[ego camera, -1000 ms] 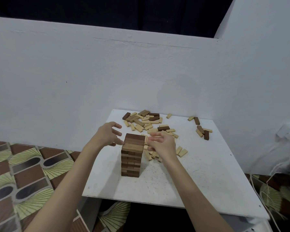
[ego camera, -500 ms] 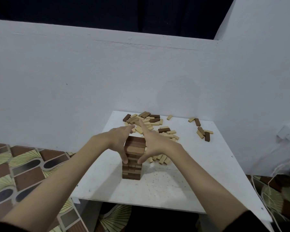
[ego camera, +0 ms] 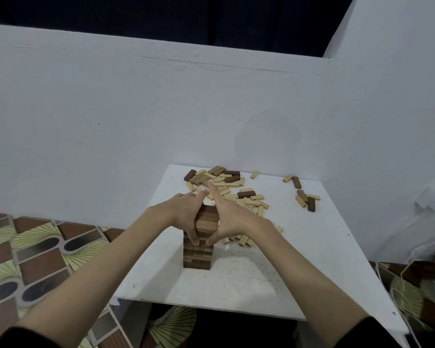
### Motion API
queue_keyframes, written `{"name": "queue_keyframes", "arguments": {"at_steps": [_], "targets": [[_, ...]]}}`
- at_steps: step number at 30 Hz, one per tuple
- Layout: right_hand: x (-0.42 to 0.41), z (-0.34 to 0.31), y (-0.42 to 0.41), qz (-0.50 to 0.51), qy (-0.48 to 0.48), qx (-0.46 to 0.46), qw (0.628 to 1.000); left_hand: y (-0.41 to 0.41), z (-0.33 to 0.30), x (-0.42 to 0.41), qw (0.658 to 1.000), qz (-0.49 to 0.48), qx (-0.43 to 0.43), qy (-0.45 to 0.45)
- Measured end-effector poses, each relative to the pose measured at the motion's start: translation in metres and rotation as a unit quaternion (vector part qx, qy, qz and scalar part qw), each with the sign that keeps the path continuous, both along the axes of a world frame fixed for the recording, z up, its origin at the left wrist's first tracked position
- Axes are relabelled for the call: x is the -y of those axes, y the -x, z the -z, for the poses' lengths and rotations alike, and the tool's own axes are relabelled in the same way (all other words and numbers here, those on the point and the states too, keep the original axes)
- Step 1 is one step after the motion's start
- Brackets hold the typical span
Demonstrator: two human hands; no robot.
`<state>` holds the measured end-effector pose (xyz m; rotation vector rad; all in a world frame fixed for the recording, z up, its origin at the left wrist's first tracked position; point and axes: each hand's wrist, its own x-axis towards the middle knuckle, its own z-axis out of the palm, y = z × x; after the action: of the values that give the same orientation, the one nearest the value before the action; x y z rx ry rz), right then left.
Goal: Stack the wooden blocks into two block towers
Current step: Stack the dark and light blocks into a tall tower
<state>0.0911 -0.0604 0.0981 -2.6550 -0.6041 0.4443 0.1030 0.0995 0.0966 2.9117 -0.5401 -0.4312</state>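
Patterned floor tiles (ego camera: 35, 249) in brown, green and grey are showing at the far left, beside the white tabletop (ego camera: 299, 267). Next, the left hand (ego camera: 183, 214) is pressing flat against the left face of the block tower (ego camera: 199, 249), its fingers (ego camera: 199, 195) lying straight and close together along the top and its thumb pointing down the front. Standing near the tabletop's front left part, the tower is rising several layers in dark wood. The right hand (ego camera: 230, 217) is pressing the tower's right face the same way, fingers straight, index finger reaching past the top and thumb angling down to meet the other thumb. Behind both hands, loose blocks (ego camera: 226, 183), pale and dark, are lying scattered in a heap toward the wall. Farther right, a small cluster of blocks (ego camera: 303, 194) is sitting well apart from the heap.
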Motion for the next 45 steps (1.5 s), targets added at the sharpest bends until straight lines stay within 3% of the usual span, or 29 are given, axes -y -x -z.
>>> {"name": "queue_keyframes", "arguments": {"at_steps": [26,45], "targets": [[0.005,0.002,-0.002,-0.012,0.02,0.029,0.999,0.003,-0.005,-0.012,1.0,-0.018,-0.009,-0.003],[-0.004,0.004,0.001,-0.001,-0.025,0.039,0.999,0.0,-0.002,-0.013,1.0,-0.014,-0.008,0.006]]}}
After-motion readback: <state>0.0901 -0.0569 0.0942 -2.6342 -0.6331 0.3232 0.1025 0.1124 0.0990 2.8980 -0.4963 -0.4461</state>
